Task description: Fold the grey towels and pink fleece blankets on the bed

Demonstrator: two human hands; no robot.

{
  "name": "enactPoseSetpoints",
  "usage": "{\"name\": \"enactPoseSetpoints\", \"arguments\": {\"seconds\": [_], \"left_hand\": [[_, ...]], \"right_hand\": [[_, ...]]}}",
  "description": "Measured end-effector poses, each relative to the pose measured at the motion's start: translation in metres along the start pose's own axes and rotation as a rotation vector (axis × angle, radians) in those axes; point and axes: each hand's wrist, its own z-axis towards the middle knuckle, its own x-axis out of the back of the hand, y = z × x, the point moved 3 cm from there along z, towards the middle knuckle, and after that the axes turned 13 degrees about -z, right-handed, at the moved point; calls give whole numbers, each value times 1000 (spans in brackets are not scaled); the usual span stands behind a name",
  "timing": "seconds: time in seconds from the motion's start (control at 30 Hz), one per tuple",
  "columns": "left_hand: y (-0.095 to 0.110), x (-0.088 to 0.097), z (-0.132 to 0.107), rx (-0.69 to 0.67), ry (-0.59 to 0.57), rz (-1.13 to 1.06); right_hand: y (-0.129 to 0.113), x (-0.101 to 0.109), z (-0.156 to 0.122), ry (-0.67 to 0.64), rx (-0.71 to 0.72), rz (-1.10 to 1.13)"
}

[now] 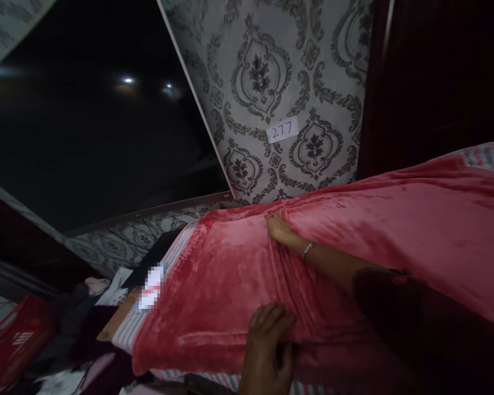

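A red plush blanket (226, 269) with a striped border lies spread out in front of me. My right hand (279, 228), with a bracelet at its wrist, reaches to the blanket's far side; its fingers are closed on the fabric. Closer to me, my left hand (267, 343) has its fingers bent over the blanket near the front edge, gathering the cloth; its fingertips are partly hidden. Creases in the plush run between the two hands. A whitish label, blurred out, sits on the striped border at the left.
Behind the blanket is a patterned wall with a paper marked 277 (282, 130). A large dark screen (107, 126) leans at the upper left. Clothes and a red box (18, 340) lie at the lower left, beside a brown board (117, 316). A dark panel (432, 82) stands at the right.
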Motion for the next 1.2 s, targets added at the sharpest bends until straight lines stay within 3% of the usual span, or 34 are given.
{"name": "enactPoseSetpoints", "arguments": {"seconds": [0.13, 0.27, 0.43, 0.57, 0.67, 0.8, 0.9, 1.03, 1.13, 1.2], "left_hand": [[-8, 27, 44, 205, -57, -122], [-22, 15, 83, 426, -195, 124], [-33, -24, 60, 452, -364, 164], [-39, -29, 48, 461, -374, 169], [-40, -27, 51, 466, -382, 179], [-37, -23, 59, 446, -366, 213], [-31, -21, 64, 429, -356, 237], [-23, -18, 70, 423, -355, 242], [-20, -16, 72, 420, -350, 240], [-20, -15, 72, 414, -334, 236]], "right_hand": [[-22, 8, -4, 29, 97, -41], [-31, 4, 0, 18, 194, -65], [-10, -26, 6, -87, 202, -110], [-3, -38, 8, -110, 193, -127], [-10, -33, 10, -117, 195, -117], [-11, -8, 5, -117, 216, -63], [14, 20, -9, -20, 221, -22], [72, 47, -35, 81, 119, -55], [101, 42, -56, 48, 6, -117], [104, 26, -69, 4, 30, -178]]}}
